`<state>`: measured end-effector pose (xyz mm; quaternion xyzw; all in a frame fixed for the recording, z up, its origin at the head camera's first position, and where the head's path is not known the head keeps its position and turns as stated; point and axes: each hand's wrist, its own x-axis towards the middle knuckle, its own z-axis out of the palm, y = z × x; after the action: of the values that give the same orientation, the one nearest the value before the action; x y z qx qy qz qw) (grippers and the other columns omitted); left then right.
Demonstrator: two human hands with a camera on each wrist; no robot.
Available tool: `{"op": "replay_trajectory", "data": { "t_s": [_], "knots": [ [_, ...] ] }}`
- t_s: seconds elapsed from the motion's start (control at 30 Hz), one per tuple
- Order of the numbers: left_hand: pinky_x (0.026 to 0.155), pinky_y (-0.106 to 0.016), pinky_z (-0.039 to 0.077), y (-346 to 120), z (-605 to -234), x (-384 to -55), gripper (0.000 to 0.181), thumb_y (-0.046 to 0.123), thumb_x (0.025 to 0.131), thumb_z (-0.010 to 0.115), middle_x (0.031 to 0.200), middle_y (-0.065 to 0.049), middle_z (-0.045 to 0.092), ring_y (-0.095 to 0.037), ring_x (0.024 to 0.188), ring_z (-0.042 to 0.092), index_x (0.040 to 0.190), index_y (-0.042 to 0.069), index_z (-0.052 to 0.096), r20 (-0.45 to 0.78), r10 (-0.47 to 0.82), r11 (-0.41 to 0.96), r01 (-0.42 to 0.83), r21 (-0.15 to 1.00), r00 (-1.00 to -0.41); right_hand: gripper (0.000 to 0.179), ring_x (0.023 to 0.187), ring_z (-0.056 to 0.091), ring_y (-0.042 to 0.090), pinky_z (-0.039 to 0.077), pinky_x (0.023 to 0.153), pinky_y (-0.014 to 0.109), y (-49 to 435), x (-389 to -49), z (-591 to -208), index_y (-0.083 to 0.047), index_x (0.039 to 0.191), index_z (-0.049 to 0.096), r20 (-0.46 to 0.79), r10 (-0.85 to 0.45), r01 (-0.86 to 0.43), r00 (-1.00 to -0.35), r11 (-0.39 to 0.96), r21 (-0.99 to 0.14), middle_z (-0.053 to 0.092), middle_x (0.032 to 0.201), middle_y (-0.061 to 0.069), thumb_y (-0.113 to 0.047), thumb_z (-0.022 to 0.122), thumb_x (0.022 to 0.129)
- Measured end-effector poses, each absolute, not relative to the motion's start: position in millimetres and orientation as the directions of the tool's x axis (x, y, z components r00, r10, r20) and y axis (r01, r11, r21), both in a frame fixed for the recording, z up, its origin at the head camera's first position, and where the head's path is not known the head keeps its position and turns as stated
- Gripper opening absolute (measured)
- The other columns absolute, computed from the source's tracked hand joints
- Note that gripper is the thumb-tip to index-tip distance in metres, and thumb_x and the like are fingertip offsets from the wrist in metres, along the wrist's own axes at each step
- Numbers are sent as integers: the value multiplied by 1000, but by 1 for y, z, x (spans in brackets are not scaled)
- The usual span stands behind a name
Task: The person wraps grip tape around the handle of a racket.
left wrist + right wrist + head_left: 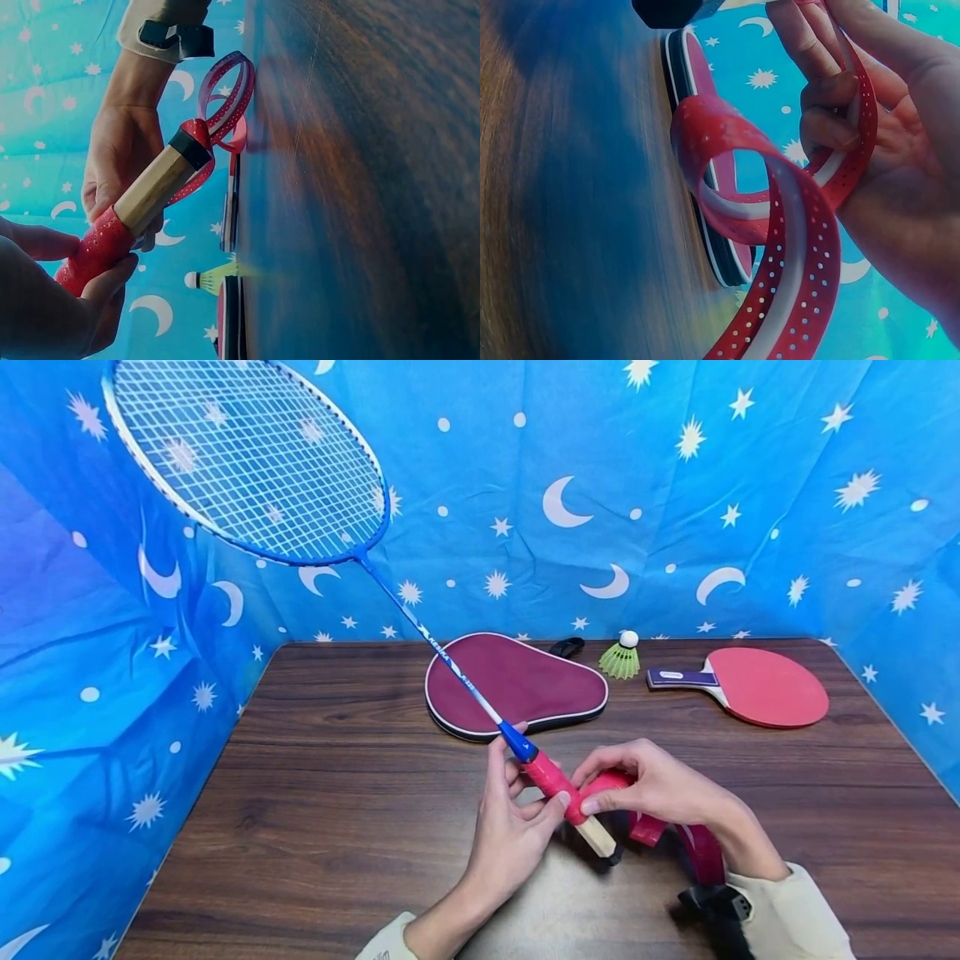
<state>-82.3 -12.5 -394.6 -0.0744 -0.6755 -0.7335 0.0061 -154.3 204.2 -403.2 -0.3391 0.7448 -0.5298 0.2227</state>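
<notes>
A blue and white badminton racket (450, 664) is held at a slant, its strung head up at the far left. Red perforated grip tape (810, 262) is wound around the upper part of its handle; bare wood (154, 189) and a black end cap (190, 148) show below. My left hand (510, 827) holds the wrapped part between thumb and fingers. At the lower edge of the winding, my right hand (660, 785) pinches the tape. The loose length loops down below the right hand, with a pale strip along its inner side.
Behind the handle, a maroon paddle case (517, 685) lies on the wooden table (337, 793). To its right are a yellow-green shuttlecock (621, 657) with a white tip and a red table tennis paddle (776, 687). A blue star-and-moon cloth (480, 468) hangs around the table.
</notes>
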Motion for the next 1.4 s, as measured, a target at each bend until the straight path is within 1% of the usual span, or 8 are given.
{"op": "replay_trajectory", "data": {
  "t_s": [0.2, 0.3, 0.57, 0.83, 0.9, 1.1, 1.27, 1.4],
  "knots": [
    [75, -33, 58, -12, -395, -83, 82, -5, 86, 71, 113, -4, 60, -19, 107, 63, 143, 36, 29, 108, 89, -91, 100, 991, -990, 19, 87, 65, 23, 54, 77, 33, 205, -155, -402, -16, 109, 70, 32, -739, -263, -673, 199, -944, 70, 101, 3, -12, 71, 91],
    [75, -34, 58, -12, -395, -83, 81, -4, 85, 71, 113, -5, 60, -21, 108, 63, 143, 34, 29, 109, 87, -108, 100, 989, -990, 19, 87, 65, 23, 54, 76, 33, 205, -154, -401, -16, 110, 70, 30, -734, -257, -678, 198, -946, 70, 102, 3, -11, 70, 91],
    [75, -36, 58, -11, -398, -85, 92, -5, 78, 79, 114, -6, 60, -21, 106, 63, 144, 34, 29, 67, 75, -140, 56, 989, -995, 19, 86, 64, 22, 54, 75, 33, 204, -153, -400, -17, 109, 71, 45, -725, -275, -687, 203, -940, 70, 101, 1, -13, 72, 90],
    [74, -36, 59, -11, -398, -84, 91, -15, 79, 71, 114, -4, 61, -21, 106, 63, 144, 33, 29, 88, 108, -139, 73, 988, -990, 20, 70, 59, 20, 49, 63, 29, 202, -154, -402, -16, 103, 66, -28, -707, -244, -707, 281, -928, 70, 89, 2, -18, 77, 86],
    [73, -36, 59, -11, -397, -83, 92, -16, 79, 70, 115, -4, 60, -22, 107, 62, 144, 33, 28, 93, 115, -139, 77, 987, -989, 20, 70, 59, 19, 49, 63, 29, 201, -154, -402, -16, 102, 66, -45, -706, -237, -707, 297, -925, 70, 88, 2, -20, 77, 86],
    [75, -37, 58, -10, -396, -82, 91, -17, 79, 67, 115, -6, 59, -32, 107, 62, 142, 37, 29, 98, 136, -171, 75, 982, -986, 18, 70, 59, 18, 50, 63, 28, 200, -152, -404, -18, 100, 68, -70, -705, -231, -706, 322, -918, 70, 86, 1, -22, 78, 85],
    [74, -38, 58, -11, -398, -83, 89, -18, 77, 67, 112, -9, 61, -36, 105, 62, 140, 33, 31, 93, 133, -190, 67, 979, -987, 18, 69, 58, 17, 49, 62, 28, 200, -152, -405, -19, 99, 69, -93, -700, -225, -708, 348, -910, 70, 85, 0, -24, 79, 85],
    [78, -38, 58, -12, -399, -84, 88, -20, 76, 66, 111, -10, 60, -35, 103, 64, 140, 30, 32, 100, 138, -214, 69, 974, -985, 18, 69, 57, 16, 48, 61, 28, 200, -153, -405, -20, 100, 70, -105, -705, -218, -702, 353, -910, 70, 85, 0, -25, 78, 85]
  ]
}}
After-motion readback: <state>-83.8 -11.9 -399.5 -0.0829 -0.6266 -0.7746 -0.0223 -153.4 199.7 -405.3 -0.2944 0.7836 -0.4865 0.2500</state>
